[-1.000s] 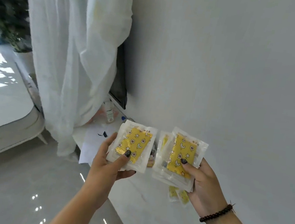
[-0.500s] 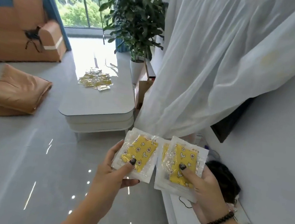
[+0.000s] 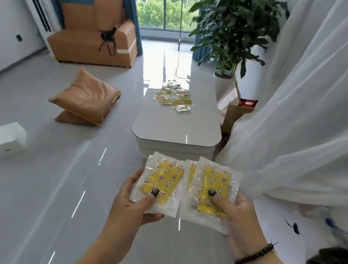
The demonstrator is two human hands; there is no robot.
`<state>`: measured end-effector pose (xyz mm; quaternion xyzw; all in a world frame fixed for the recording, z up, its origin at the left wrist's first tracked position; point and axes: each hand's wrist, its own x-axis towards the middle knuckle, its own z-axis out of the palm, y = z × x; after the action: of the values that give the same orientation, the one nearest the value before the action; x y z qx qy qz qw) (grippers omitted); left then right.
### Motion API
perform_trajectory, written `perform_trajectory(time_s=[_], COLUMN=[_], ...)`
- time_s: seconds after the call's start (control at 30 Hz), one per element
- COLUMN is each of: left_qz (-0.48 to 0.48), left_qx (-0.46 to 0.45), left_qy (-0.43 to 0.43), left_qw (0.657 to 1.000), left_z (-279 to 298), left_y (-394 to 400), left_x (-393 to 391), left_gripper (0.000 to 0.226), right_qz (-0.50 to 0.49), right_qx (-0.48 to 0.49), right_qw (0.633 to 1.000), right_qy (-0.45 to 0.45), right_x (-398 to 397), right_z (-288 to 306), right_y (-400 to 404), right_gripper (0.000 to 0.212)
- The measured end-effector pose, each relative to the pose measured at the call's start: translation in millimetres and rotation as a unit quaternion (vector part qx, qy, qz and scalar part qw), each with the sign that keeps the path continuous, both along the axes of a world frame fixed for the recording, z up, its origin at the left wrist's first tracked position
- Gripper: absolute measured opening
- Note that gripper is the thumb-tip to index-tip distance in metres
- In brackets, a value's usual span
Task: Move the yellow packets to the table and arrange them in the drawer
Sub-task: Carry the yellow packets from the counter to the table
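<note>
Before the coffee table, two yellow packets are held side by side: left packet pinched under the left hand thumb, right packet gripped by the right hand. Loose packets lie on the table's far end; cushions left of it, curtain right.

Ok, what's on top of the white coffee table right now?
A loose pile of yellow packets lies toward the far end of the coffee table. How many there are, and what lies beneath the pile, is hidden.
</note>
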<state>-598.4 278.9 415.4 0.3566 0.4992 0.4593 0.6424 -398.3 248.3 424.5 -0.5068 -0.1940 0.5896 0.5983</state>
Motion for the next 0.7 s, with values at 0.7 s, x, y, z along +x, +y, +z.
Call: perform_trajectory(time_s=[0.7], left_qz=[0.155], left_qx=[-0.055], left_qy=[-0.033], left_qw=[0.986], left_z=[-13], left_y=[277], left_x=[70], left_gripper=[0.049], right_qz=[0.102], right_qx=[-0.059], right_qw=[0.993], right_qy=[0.011], right_x=[63], right_z=[-10], right_y=[331], right_gripper=[0.025])
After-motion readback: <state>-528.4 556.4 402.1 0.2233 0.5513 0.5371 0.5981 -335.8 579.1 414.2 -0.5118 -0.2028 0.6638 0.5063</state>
